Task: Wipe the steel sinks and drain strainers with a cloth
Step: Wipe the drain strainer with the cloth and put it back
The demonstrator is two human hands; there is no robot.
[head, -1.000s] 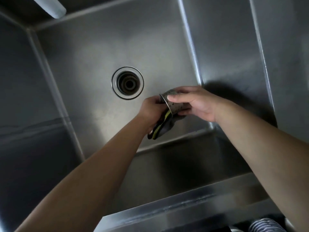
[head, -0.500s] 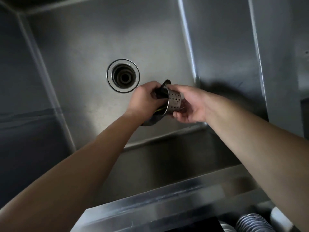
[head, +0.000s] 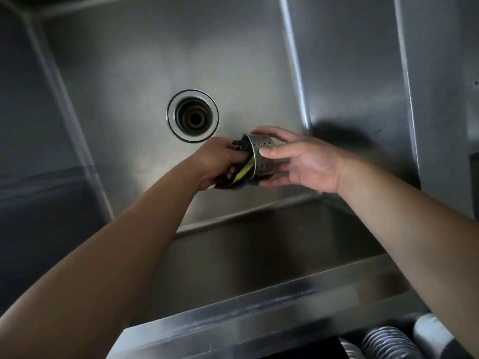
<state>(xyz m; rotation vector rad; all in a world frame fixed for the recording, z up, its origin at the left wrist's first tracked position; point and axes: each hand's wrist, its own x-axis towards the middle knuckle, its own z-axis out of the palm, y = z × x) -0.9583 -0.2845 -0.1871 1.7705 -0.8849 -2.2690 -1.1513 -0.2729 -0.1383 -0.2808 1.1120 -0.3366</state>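
Observation:
I look down into a deep steel sink. Its round drain opening is uncovered in the middle of the floor. Just right of and below the drain, my right hand holds a perforated steel strainer basket on its side between thumb and fingers, mouth facing left. My left hand grips a dark cloth with a yellow stripe and pushes part of it into the basket's mouth. Both hands hover above the sink floor.
The sink's right wall and a steel divider rise beside my right hand. The front rim runs along the bottom. Ribbed grey hoses show below the rim at the lower right.
My right hand has turned the basket and loosened its fingers, with the thumb now across the basket's side. The left hand still works the cloth at the basket's mouth. The view shifted slightly.

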